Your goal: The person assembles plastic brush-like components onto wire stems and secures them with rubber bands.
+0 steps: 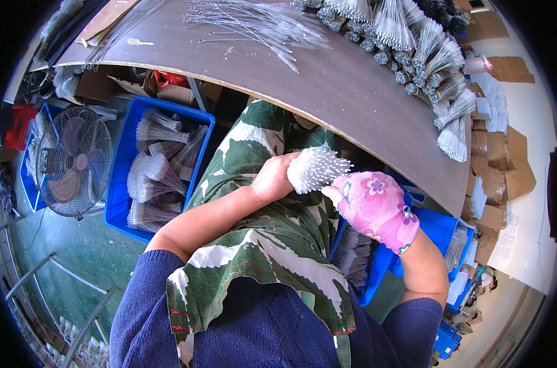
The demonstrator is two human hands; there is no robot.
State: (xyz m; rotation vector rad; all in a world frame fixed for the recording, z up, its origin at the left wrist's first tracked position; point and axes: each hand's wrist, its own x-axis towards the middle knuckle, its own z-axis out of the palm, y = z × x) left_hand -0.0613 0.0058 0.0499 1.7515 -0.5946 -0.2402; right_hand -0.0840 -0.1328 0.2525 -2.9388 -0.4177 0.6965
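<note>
The left hand (271, 178) is bare and closed around the base of a bundle of thin white-tipped rods (315, 168); its grip is pressed together on the bundle, and the fingers are hidden behind it. The bundle is held over the person's lap, just below the curved edge of the worktop (327, 92), with its tips fanned out toward the right. The right hand (375, 205) wears a pink flowered glove; its fingertips touch the lower right of the bundle. Whether this hand's grip pinches any rods or only rests against them cannot be told, since the glove's back faces the camera.

A green and white leaf-patterned cloth (266, 245) covers the lap. To the left on the floor stands a blue crate (122, 184) holding more bundles, and beside it a floor fan (73, 162). A second blue crate (438, 230) lies below the right forearm, largely hidden by it; dark bundles show at its left edge.

On the worktop, loose clear rods (260, 24) lie spread near the far edge, and a row of tied bundles (426, 55) curves along the right side. Cardboard boxes (499, 172) are stacked at the right, bent by the lens and hard to make out.
</note>
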